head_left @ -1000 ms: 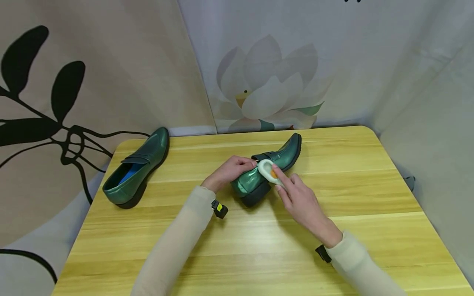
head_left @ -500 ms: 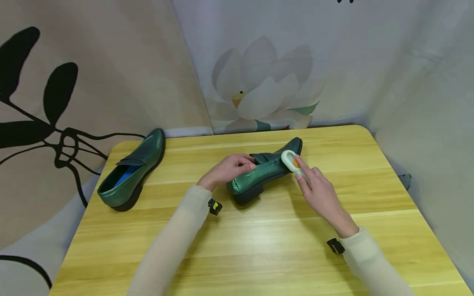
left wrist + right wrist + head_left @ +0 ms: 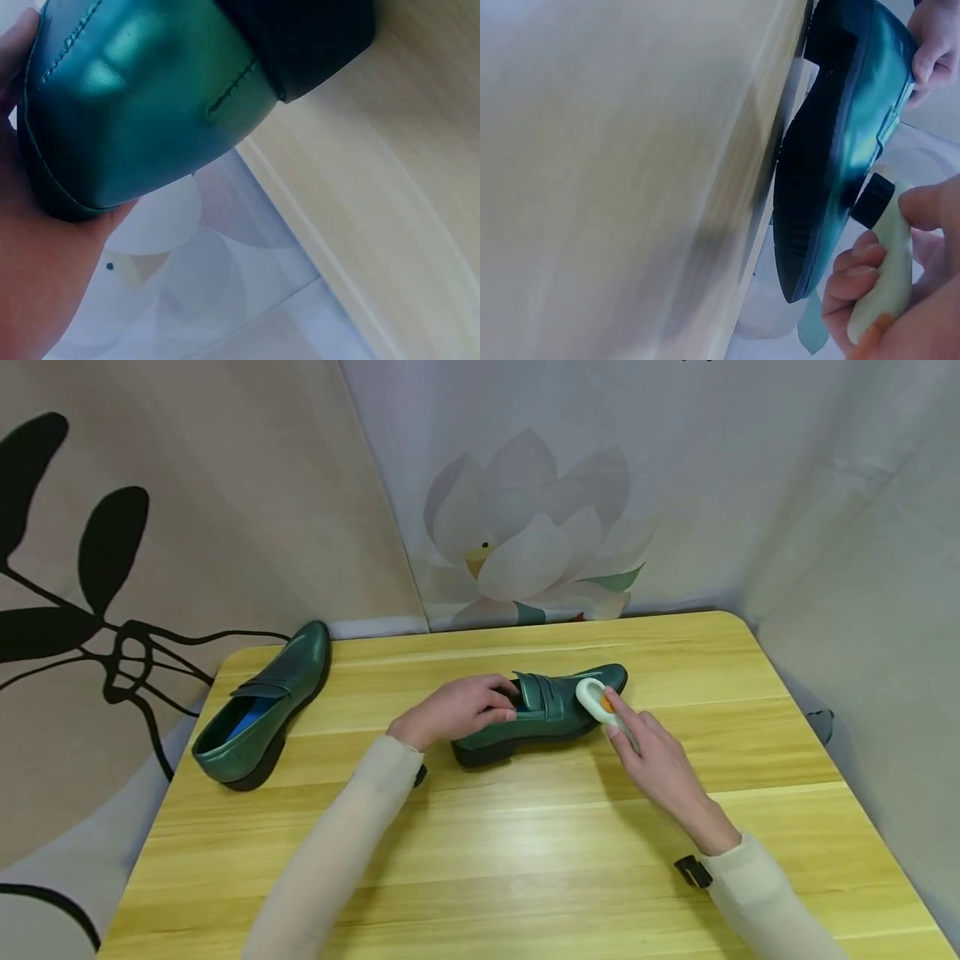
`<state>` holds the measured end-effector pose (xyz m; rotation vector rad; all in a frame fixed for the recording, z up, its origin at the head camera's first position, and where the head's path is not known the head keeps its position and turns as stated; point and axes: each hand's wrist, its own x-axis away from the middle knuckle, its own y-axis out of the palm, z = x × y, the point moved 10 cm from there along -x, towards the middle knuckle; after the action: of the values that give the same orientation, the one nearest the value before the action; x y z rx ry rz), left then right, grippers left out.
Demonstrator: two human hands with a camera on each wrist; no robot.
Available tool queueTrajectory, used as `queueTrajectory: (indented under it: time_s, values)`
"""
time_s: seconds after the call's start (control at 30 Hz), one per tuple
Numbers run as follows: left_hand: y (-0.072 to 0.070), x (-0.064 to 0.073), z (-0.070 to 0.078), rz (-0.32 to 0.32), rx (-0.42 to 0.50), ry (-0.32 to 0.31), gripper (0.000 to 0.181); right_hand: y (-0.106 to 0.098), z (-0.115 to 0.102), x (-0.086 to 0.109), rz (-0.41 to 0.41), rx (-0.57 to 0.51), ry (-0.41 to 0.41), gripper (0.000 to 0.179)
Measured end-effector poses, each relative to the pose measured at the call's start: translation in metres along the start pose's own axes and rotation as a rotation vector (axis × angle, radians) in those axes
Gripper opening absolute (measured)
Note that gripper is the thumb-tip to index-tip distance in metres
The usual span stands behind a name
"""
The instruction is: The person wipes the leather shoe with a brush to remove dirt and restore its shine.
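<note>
A dark green loafer (image 3: 555, 714) is at the middle of the table, its toe to the right. My left hand (image 3: 457, 710) grips it at the opening, some fingers hidden inside; in the left wrist view the heel part (image 3: 142, 112) fills the top, with the hand at its rim. My right hand (image 3: 660, 764) holds a pale shoe brush (image 3: 592, 700) with an orange spot, one finger laid along it. The brush's black head (image 3: 874, 201) meets the loafer's upper near the toe in the right wrist view, the fingers curled round the pale handle.
A second green loafer (image 3: 266, 710) with a blue insole stands at the table's left edge, toe pointing back. The wooden table (image 3: 525, 860) ends at a printed curtain (image 3: 525, 510) behind and another at the right.
The brush has moved from the loafer's heel side to its toe. My left hand has rolled the loafer more upright, and its toe has swung towards me, showing the opening.
</note>
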<state>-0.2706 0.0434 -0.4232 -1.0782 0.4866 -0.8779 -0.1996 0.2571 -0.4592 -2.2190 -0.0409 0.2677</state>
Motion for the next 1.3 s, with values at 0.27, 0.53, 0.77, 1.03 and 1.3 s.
queueTrajectory:
  time_s: [0.27,0.53,0.77,1.03,1.3]
  values:
    - [0.001,0.003,0.013,0.061,-0.134,0.084,0.027,0.014,-0.022,0.01,-0.02,-0.006,-0.053,0.055]
    - [0.006,0.008,0.013,0.107,-0.191,0.089,0.028,0.009,-0.004,0.006,-0.001,0.059,-0.018,0.055]
    - [0.013,0.01,0.012,0.101,-0.254,0.069,0.029,-0.018,0.037,-0.009,0.087,0.132,0.055,0.054]
    - [0.021,0.013,0.017,0.084,-0.337,0.066,0.031,-0.01,0.031,-0.006,0.086,0.135,0.025,0.054]
    - [0.026,0.016,0.022,0.121,-0.403,0.087,0.03,0.015,-0.006,0.008,-0.01,0.058,-0.025,0.056]
